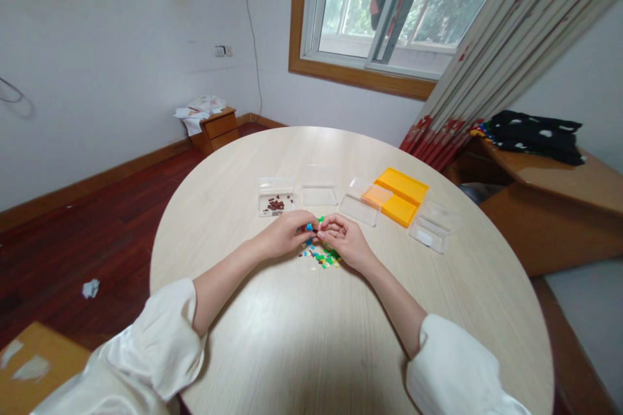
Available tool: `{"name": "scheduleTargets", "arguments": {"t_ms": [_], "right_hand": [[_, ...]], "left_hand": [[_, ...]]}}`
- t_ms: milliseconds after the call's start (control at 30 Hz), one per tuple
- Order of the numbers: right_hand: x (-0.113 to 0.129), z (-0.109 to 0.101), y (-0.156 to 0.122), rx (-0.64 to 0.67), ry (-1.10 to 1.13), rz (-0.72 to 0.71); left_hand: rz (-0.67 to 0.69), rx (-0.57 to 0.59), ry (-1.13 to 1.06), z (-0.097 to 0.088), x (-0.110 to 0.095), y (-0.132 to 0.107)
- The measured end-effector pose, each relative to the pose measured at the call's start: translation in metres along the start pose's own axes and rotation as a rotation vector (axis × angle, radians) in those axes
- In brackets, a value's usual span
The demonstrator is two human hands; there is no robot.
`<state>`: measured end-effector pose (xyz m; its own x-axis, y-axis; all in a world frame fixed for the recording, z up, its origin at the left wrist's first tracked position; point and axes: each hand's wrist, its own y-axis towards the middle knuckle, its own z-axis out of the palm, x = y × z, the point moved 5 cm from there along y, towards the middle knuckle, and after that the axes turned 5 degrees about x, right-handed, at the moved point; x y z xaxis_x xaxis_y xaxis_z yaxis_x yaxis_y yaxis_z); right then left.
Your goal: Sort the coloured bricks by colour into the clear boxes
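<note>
Over a loose pile of small building-brick pieces [321,258], green, yellow, blue and brown, my two hands meet at the fingertips. My left hand [291,233] is closed in a pinch, thumb and fingers together. From the other side, my right hand [346,241] is also pinching, its fingers curled. Something small and dark shows between the fingertips, too small to name. Some blue and green pieces lie partly hidden behind the fingers. Just beyond my left hand stands a clear plastic box [261,205], lid up, with several dark brown pieces [276,205] inside.
Further open clear boxes stand along the far side: one in the middle [320,202], one to its right [357,211], and one at the right [427,240] with a white label. An open orange case [406,191] lies between them. All rest on a round wooden table [302,343].
</note>
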<state>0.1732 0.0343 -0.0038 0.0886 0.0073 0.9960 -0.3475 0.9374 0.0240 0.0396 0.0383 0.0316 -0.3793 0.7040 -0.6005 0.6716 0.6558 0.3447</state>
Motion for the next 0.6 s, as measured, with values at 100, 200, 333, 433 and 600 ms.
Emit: {"name": "scheduleTargets", "arguments": {"t_ms": [100,200,333,433,600], "right_hand": [[-0.0011,-0.0004,-0.0001,0.003,0.012,0.005],[-0.0018,-0.0023,0.0001,-0.010,0.010,0.002],[-0.0014,-0.0032,0.0006,-0.016,-0.004,-0.001],[0.0001,-0.0026,0.0010,-0.024,-0.018,-0.016],[0.0033,-0.0027,0.0015,-0.084,-0.055,-0.076]], "left_hand": [[0.008,0.019,-0.016,0.0005,-0.0013,-0.0001],[0.016,0.039,-0.020,0.0017,-0.0038,-0.0002],[0.031,0.041,-0.014,0.0037,-0.0067,0.0000],[0.016,0.029,-0.010,0.0049,-0.0055,0.0001],[-0.029,0.000,0.021,0.0055,-0.0005,-0.0004]]}}
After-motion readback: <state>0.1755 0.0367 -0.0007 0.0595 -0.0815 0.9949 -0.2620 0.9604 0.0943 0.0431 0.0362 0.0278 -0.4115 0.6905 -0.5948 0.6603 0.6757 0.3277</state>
